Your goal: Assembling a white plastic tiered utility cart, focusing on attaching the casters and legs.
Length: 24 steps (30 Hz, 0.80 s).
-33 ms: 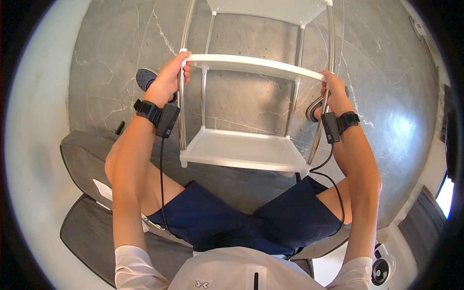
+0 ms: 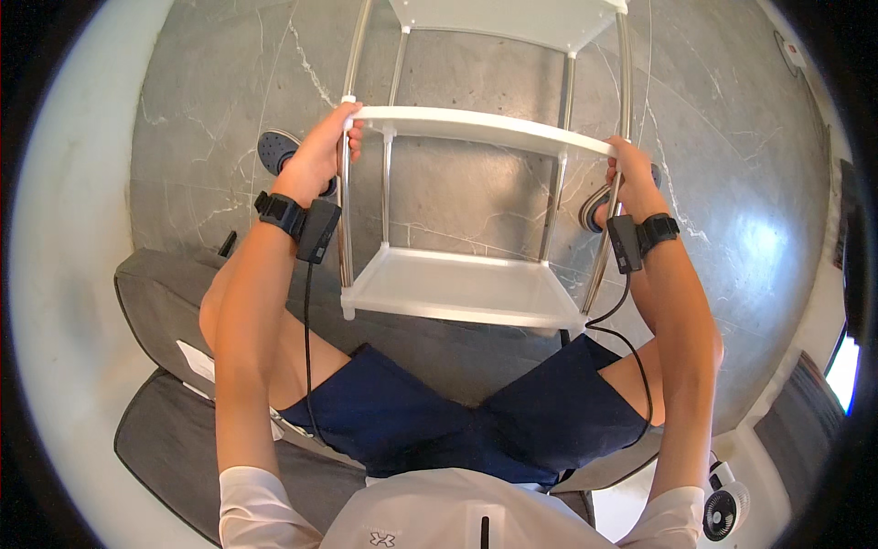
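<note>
A shelf rack (image 2: 485, 120) with white shelves and shiny metal poles stretches out before me between my legs. My left hand (image 2: 322, 151) grips it at the left end of the middle shelf, fingers wrapped round the pole there. At that shelf's right end, my right hand (image 2: 635, 169) is closed round the other pole and corner. Nearest to me is a white end shelf (image 2: 457, 284) close above my lap. Another white shelf (image 2: 512, 20) is cut off by the upper edge of the view. My palms hide parts of the pole joints.
Grey marble-patterned floor (image 2: 722, 137) spreads under and around the rack. Dark grey cushions (image 2: 174, 302) lie beneath me and to the left. Black cables (image 2: 309, 366) hang from the wrist devices on both arms. A small fan (image 2: 722, 512) stands at lower right, near the wall.
The rack's middle and end shelves have come very slightly nearer to me, and my hands with them. Both grips are unchanged.
</note>
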Motion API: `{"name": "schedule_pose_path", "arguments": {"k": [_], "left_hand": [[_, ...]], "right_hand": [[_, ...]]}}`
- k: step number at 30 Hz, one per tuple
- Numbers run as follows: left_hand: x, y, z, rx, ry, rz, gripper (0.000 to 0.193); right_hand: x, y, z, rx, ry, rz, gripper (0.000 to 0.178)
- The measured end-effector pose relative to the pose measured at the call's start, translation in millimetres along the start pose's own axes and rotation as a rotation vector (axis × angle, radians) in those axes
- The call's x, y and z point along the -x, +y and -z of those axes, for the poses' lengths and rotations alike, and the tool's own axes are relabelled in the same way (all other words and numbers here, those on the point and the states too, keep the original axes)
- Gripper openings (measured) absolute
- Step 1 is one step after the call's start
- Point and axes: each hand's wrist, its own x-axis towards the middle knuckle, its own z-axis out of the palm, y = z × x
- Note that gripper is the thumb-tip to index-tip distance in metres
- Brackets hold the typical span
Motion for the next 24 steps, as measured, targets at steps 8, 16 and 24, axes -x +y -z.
{"name": "schedule_pose_path", "arguments": {"k": [8,16,24], "left_hand": [[6,-6,11,-0.084,-0.006,-0.028,0.032],[66,-41,9,-0.204,0.041,-0.097,0.034],[102,-143,41,-0.465,0.135,0.128,0.052]], "right_hand": [[8,11,8,-0.014,-0.128,0.029,0.028],[53,50,39,-0.042,-0.213,0.216,0.045],[112,116,62,0.296,-0.198,-0.076,0.03]]}}
